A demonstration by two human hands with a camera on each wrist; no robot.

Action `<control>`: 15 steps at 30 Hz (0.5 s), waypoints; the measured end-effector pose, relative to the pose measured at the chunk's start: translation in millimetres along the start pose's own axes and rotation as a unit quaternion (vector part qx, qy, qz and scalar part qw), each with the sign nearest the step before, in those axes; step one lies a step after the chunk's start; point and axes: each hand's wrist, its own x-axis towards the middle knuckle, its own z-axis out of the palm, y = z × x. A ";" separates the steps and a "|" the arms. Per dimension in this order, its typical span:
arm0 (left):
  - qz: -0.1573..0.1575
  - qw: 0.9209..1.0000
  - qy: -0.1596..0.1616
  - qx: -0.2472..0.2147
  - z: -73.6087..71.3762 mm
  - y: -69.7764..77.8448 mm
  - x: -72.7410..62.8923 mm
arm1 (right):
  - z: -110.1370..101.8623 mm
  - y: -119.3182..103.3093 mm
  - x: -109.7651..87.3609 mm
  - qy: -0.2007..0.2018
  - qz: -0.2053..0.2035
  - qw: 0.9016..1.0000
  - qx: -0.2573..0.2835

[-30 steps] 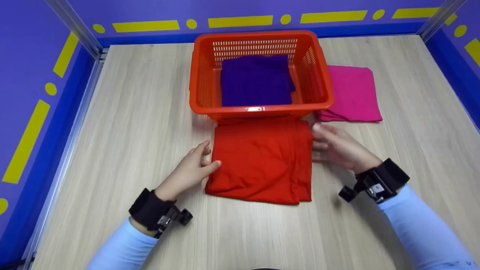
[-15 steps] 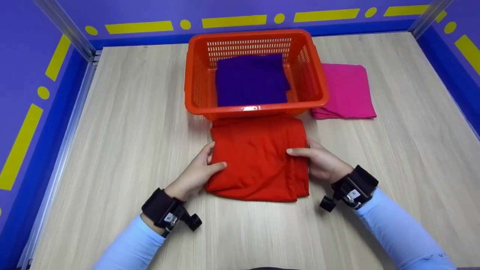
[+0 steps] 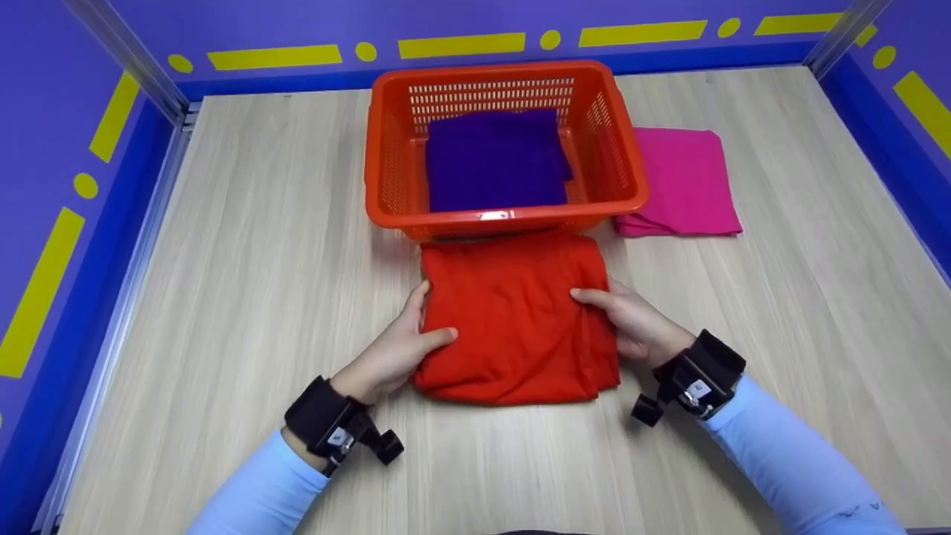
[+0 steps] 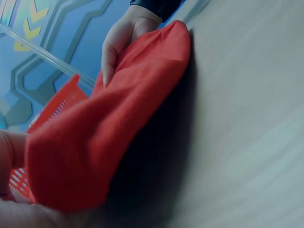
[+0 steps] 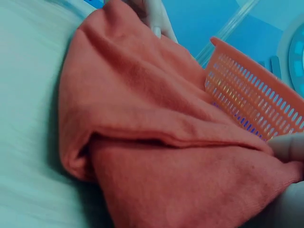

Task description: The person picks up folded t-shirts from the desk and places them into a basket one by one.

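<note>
A folded red cloth point(image 3: 513, 319) is held between both hands just in front of the orange basket. On its left edge my left hand point(image 3: 397, 353) grips it, thumb on top and fingers underneath. My right hand point(image 3: 643, 323) grips the right edge the same way. In the left wrist view the red cloth point(image 4: 118, 104) is lifted, with a dark shadow beneath it. Its layered fold shows in the right wrist view, where the cloth point(image 5: 142, 114) sags between the hands. The fingers under the cloth are mostly hidden.
The orange plastic basket point(image 3: 505, 220) stands at the back middle of the wooden table point(image 3: 275, 223), with a folded purple cloth point(image 3: 494, 163) inside. A folded pink cloth point(image 3: 687, 182) lies against its right side. Blue panels point(image 3: 282, 22) border the table.
Both hands have closed on the red cloth's side edges, the right one moving in from the right. The cloth has been raised slightly and its far edge has come away from the basket.
</note>
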 end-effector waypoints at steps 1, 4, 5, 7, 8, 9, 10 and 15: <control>-0.001 1.000 -0.006 -0.004 0.6 2.9 -3.1 | 0.5 -0.6 -2.9 -0.003 -0.002 1.000 -0.007; -0.004 0.999 -0.038 -0.020 1.0 13.7 -15.2 | 3.7 -4.3 -14.9 -0.019 -0.006 0.999 -0.033; -0.003 0.998 -0.054 -0.025 0.7 18.1 -19.7 | 5.3 -6.3 -20.3 -0.025 -0.007 0.999 -0.043; 0.000 0.995 -0.090 -0.037 0.1 27.7 -29.1 | 8.6 -11.5 -31.8 -0.037 -0.009 0.997 -0.063; 0.005 0.993 -0.109 -0.038 -0.4 32.6 -33.6 | 10.4 -14.8 -37.9 -0.044 -0.010 0.996 -0.071; 0.009 0.991 -0.128 -0.042 -1.0 37.4 -37.8 | 12.2 -18.6 -44.0 -0.051 -0.013 0.995 -0.080; 0.015 0.989 -0.144 -0.042 -1.4 42.4 -42.2 | 14.1 -23.0 -50.1 -0.055 -0.014 0.995 -0.087; 0.049 0.983 -0.178 -0.017 -5.0 70.0 -56.0 | 23.8 -51.5 -77.8 -0.086 -0.059 0.989 -0.105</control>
